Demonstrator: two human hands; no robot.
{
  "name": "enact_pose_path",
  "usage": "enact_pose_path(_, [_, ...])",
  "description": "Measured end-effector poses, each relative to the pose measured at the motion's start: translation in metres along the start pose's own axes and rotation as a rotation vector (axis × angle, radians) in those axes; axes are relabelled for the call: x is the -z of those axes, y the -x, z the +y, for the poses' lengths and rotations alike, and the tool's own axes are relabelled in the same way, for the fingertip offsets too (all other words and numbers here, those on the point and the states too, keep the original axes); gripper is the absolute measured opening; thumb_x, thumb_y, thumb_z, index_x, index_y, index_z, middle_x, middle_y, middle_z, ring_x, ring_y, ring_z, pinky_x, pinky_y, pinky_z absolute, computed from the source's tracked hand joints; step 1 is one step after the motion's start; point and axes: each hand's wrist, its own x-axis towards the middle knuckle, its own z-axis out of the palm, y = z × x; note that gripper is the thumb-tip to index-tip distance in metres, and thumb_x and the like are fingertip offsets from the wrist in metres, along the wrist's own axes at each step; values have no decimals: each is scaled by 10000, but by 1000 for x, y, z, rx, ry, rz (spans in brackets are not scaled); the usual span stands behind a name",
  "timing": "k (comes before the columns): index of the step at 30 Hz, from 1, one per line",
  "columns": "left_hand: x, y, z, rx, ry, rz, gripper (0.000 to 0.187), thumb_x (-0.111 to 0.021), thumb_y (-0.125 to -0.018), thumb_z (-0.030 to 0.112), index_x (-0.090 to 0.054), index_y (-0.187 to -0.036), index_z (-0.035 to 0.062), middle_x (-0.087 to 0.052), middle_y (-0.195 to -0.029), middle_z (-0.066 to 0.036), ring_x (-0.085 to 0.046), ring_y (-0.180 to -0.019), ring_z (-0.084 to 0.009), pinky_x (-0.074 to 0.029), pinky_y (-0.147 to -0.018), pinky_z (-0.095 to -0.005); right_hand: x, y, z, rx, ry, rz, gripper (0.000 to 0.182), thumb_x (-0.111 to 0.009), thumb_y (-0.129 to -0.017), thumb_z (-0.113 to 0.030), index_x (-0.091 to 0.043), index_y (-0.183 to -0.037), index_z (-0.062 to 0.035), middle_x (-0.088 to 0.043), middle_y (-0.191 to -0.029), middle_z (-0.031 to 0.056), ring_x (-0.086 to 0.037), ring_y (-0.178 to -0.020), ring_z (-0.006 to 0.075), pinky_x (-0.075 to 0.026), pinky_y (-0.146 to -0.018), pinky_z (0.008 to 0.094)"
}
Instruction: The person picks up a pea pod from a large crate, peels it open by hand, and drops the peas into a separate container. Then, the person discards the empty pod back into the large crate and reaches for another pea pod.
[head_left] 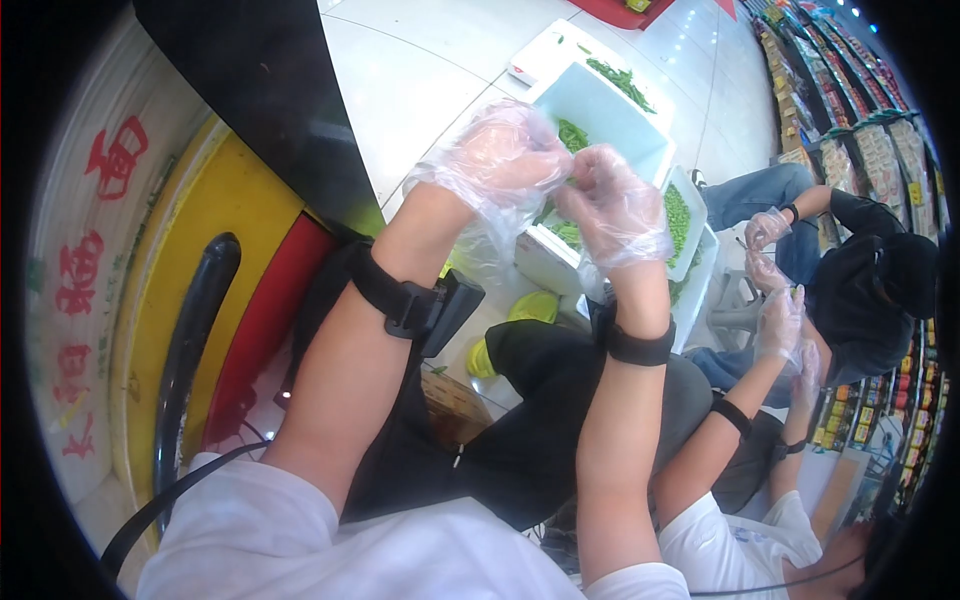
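Both of my hands wear clear plastic gloves and meet above a white foam box (645, 145) that has green vegetable pieces (573, 135) in it. The fingers of my left hand (510, 150) are pinched together, and what they hold is too small to name. Close against it on the right, my right hand (615, 200) also has its fingers drawn together; whatever lies between them is hidden. More greens (564, 232) show below and between the hands. Black straps with a device circle my wrists.
Beyond the box, a white lid (545, 55) and loose leaves (620, 82) lie near the tiled floor. Boxes with green pieces (677, 220) stand to the right. Two gloved co-workers (850, 270) (740, 440) sit at the right, before stocked shelves. A yellow-red cabinet (185, 190) stands left.
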Motion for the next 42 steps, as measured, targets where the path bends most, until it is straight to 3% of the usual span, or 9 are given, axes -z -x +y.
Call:
enact_pose_path(8, [6,-2,0,-9,290,25,183,-635,-775,103,-631,-859,-60,-629,-757,-80,-611,-692,-136,-498,-630,-248,-4,-4,19,-24,-284,65,251,-759,-723,-124,-555,-841,-35,-592,-681,38,-553,-606,99,-474,-574,260])
enact_pose_path(14, [-2,-4,0,14,432,109,166,-628,-803,83,-626,-903,-48,-622,-813,-82,-619,-720,-147,-499,-650,-238,-8,-7,16,-60,-403,203,215,-726,-753,-116,-596,-903,-35,-651,-747,69,-605,-659,103,-500,-613,254])
enact_pose_path(17, [-12,-4,2,29,518,139,178,-632,-831,105,-625,-942,-34,-614,-824,-66,-598,-740,-130,-487,-663,-225,-5,-7,7,-63,-231,209,231,-721,-757,-128,-612,-936,-32,-679,-795,100,-644,-698,130,-515,-640,261])
enact_pose_path(24, [-29,-5,9,125,708,54,227,-610,-875,176,-629,-1014,-2,-601,-863,-49,-569,-752,-123,-480,-661,-243,-2,-11,8,-139,-272,208,263,-687,-774,-84,-613,-1013,-3,-658,-854,76,-601,-755,97,-487,-689,235])
enact_pose_path(27, [-38,-3,17,250,896,115,286,-580,-886,226,-616,-1031,-18,-614,-936,-98,-544,-801,-160,-444,-743,-283,4,-12,-1,-165,-205,230,257,-690,-767,-93,-624,-999,-5,-660,-867,85,-603,-761,104,-488,-697,240])
enact_pose_path(30, [-53,-4,10,303,989,113,241,-569,-888,169,-604,-1031,-21,-601,-939,-96,-547,-800,-165,-450,-722,-294,10,-8,-5,-282,-243,222,204,-645,-760,-140,-637,-938,-40,-685,-835,130,-672,-737,176,-528,-667,290])
enact_pose_path(33, [-61,-1,3,330,1166,177,193,-576,-873,121,-604,-999,-24,-596,-911,-88,-551,-802,-167,-456,-705,-295,7,-7,0,-238,-21,208,196,-621,-754,-145,-640,-933,-68,-678,-820,128,-671,-735,208,-523,-674,298])
enact_pose_path(35, [-65,3,2,331,1202,227,185,-577,-867,103,-604,-1000,-23,-597,-915,-91,-554,-804,-170,-460,-698,-293,-2,-5,7,-64,9,261,188,-618,-743,-157,-635,-915,-81,-661,-780,123,-656,-706,236,-512,-654,317])
enact_pose_path(42, [-62,10,3,386,1294,360,181,-561,-849,45,-610,-1009,-25,-601,-919,-100,-566,-800,-173,-468,-676,-284,-12,-2,-6,-55,21,264,135,-613,-764,-119,-617,-884,-57,-642,-752,117,-626,-648,226,-488,-608,323])
